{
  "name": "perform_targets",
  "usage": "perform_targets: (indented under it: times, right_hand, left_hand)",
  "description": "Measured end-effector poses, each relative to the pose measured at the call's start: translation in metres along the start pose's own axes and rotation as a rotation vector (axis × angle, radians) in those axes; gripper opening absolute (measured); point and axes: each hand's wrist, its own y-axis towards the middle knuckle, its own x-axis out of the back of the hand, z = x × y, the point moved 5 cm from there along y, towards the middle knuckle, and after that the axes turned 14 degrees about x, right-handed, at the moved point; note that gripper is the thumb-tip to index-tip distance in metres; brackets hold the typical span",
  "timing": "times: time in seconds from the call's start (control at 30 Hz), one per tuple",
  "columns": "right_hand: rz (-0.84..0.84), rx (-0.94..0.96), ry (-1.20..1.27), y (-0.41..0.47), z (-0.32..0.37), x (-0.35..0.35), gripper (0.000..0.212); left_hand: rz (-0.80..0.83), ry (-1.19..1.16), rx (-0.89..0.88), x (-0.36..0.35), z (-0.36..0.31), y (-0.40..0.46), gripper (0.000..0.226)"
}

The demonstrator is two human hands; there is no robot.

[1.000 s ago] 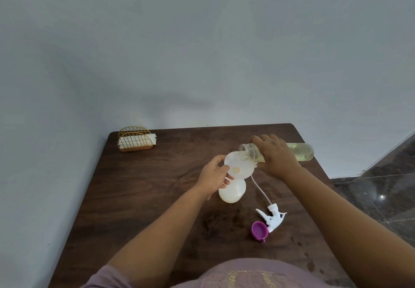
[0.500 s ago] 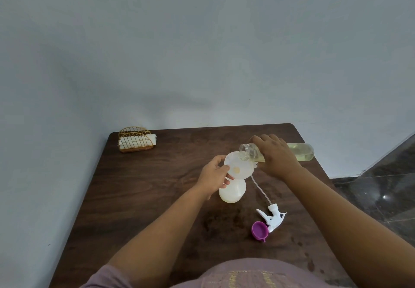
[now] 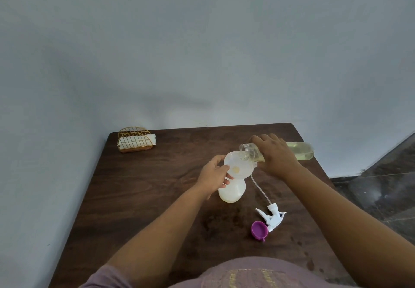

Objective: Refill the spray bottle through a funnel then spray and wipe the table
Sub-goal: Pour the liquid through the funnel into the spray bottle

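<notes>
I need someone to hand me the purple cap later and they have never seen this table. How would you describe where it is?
Look at the dark wooden table, on the near right part close to the person's body. There the white spray trigger head lies with its thin tube running away from it, and the purple cap sits touching its near-left side, open side up. It is the only brightly coloured thing there.

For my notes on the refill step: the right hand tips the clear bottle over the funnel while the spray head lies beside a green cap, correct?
Nearly: in the head view the cap beside the spray head is purple, not green. The rest holds.
</notes>
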Motion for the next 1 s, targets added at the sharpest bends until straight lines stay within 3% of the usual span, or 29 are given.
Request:
perform_targets:
  times: [1.0]
  right_hand:
    - [0.019, -0.002, -0.008, 0.0039, -0.0007, 0.0002, 0.055]
  left_hand:
    - [0.007, -0.021, 0.003, -0.0004, -0.0006, 0.0017, 0.029]
